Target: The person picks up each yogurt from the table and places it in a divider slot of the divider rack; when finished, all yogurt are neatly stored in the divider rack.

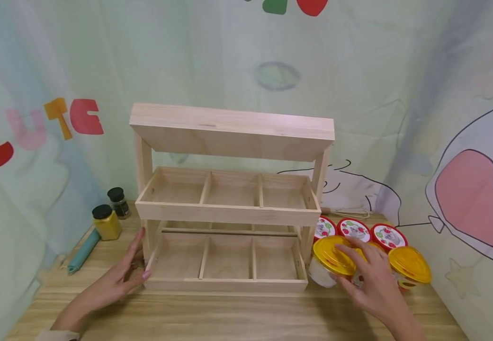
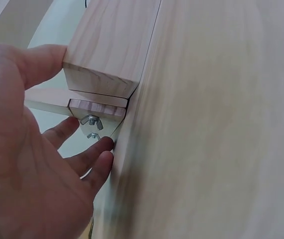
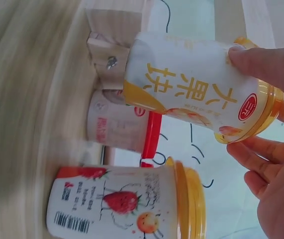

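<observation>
Hidden, cropped and blurred parts around the wooden rack and the cups

The right hand [image 1: 371,279] covers part of a yellow-lidded cup [image 1: 331,258], a second cup behind it shows only a sliver, and the wrist runs off the bottom edge; in the right wrist view the tabletop [image 3: 27,99] is smeared and the cup's [image 3: 192,92] small print cannot be read. The left hand [image 2: 27,164] is cut by the frame in the left wrist view, where the rack [image 2: 216,119] fills the picture, blurred low down. The whisk [image 1: 348,211] is half hidden behind the rack; the dark jar's [image 1: 118,202] contents are too small to tell
</observation>
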The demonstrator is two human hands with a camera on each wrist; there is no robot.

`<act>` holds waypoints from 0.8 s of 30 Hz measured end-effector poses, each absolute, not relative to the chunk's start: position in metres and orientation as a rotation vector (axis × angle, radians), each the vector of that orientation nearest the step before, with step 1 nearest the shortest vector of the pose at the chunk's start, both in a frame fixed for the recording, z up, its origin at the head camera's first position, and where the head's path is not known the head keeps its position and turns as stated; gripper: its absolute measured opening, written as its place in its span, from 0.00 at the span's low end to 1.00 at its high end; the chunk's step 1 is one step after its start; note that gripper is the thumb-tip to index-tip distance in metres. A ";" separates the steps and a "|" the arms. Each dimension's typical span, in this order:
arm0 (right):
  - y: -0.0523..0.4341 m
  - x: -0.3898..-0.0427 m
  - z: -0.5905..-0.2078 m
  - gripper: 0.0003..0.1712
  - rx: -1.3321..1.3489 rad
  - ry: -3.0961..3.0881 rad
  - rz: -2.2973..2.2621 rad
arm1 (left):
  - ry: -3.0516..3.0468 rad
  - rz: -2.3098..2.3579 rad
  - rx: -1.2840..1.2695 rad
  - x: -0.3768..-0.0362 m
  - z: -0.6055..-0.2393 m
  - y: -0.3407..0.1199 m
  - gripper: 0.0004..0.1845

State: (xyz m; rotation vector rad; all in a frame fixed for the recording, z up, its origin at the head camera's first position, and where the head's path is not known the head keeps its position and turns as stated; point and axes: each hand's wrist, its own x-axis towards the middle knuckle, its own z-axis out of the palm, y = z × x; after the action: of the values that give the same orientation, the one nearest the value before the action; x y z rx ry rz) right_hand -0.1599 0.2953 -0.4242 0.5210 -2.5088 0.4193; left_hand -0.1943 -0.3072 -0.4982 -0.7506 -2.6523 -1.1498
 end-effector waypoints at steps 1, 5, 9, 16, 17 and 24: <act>0.294 -0.159 -0.424 0.39 0.525 -2.510 0.429 | -2.651 -1.154 -0.751 -0.194 -0.499 -0.308 0.60; 0.286 -0.158 -0.421 0.39 0.565 -2.499 0.481 | -2.644 -1.181 -0.762 -0.193 -0.499 -0.308 0.59; 0.277 -0.158 -0.418 0.39 0.606 -2.479 0.525 | -2.652 -1.188 -0.753 -0.191 -0.500 -0.309 0.58; 0.258 -0.162 -0.417 0.41 0.658 -2.465 0.574 | -2.659 -1.187 -0.744 -0.191 -0.501 -0.311 0.57; 0.255 -0.163 -0.417 0.40 0.665 -2.470 0.579 | -2.659 -1.189 -0.744 -0.191 -0.501 -0.311 0.57; 0.236 -0.169 -0.419 0.42 0.752 -2.441 0.632 | -2.665 -1.210 -0.736 -0.189 -0.499 -0.309 0.56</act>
State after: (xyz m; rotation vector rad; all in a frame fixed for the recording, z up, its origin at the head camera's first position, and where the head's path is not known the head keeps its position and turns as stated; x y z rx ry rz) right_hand -0.1692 0.2359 -0.4190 0.7519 -2.4414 0.6319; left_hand -0.1889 -0.3088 -0.4994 -0.7355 -2.6651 -1.2104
